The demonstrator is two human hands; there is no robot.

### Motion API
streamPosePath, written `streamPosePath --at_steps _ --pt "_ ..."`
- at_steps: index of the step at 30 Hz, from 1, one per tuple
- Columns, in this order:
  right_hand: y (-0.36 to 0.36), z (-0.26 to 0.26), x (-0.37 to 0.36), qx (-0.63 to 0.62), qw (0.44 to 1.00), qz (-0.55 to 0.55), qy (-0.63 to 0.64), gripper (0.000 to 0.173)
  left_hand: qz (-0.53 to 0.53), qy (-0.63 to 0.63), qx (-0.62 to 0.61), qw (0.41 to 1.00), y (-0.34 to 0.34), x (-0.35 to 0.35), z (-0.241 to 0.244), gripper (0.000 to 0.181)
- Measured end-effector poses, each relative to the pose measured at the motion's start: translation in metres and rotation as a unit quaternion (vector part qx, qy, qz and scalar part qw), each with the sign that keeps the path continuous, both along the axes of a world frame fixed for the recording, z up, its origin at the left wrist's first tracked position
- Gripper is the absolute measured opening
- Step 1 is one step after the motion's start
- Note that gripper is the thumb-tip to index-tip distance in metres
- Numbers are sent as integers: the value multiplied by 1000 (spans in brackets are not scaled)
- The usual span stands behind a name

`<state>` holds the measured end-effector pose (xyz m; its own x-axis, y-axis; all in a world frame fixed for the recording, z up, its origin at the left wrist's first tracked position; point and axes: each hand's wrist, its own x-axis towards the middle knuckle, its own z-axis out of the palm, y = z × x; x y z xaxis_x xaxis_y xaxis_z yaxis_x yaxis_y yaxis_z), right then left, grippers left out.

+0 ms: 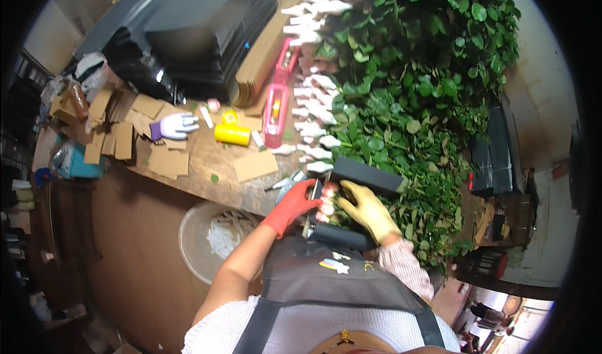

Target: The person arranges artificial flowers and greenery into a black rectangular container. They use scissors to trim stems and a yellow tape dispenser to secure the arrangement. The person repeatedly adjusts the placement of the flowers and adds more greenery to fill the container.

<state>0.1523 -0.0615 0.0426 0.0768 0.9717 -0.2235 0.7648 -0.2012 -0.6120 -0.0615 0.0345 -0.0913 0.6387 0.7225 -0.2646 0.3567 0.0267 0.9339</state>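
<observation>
Pink roses (327, 202) lie in a row between dark sheet flaps in front of me. My left hand (294, 207), in a red rubber glove, is at the left of the blooms, its fingers at the edge of the wrap. On the other side, my right hand (369, 209) wears a yellow glove and rests with bent fingers by the stems. One black flap (369, 174) stands beyond the hands, and another black flap (341, 236) lies nearest my apron. Whether either hand grips anything is unclear. Metal pruning shears (287, 183) lie beyond my left hand.
Rose bunches in white netting (315, 112) with leafy stems (404, 95) fill the right. Pink tape dispensers (275, 116), a yellow tape roll (233, 135), cardboard pieces (256, 166) and a white glove (176, 126) lie leftward. A bin (188, 246) stands below the table edge.
</observation>
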Motion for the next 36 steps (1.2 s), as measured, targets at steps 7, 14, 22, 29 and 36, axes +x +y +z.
streamPosePath --at_steps 7,14,22,29,36 --pt "-56 41 2 33 987 -132 81 52 264 -94 689 669 214 -69 169 30" --pt "-59 50 -9 101 988 -112 31 48 205 437 515 708 332 -138 316 84" --pt "-41 81 -11 60 922 -107 368 43 303 -130 727 602 137 -71 330 25" --pt "-17 130 -9 41 852 -38 520 65 -46 -13 662 748 -38 -23 252 41" --pt "-76 1 82 51 885 -267 377 27 162 23 372 914 -23 -6 130 44"
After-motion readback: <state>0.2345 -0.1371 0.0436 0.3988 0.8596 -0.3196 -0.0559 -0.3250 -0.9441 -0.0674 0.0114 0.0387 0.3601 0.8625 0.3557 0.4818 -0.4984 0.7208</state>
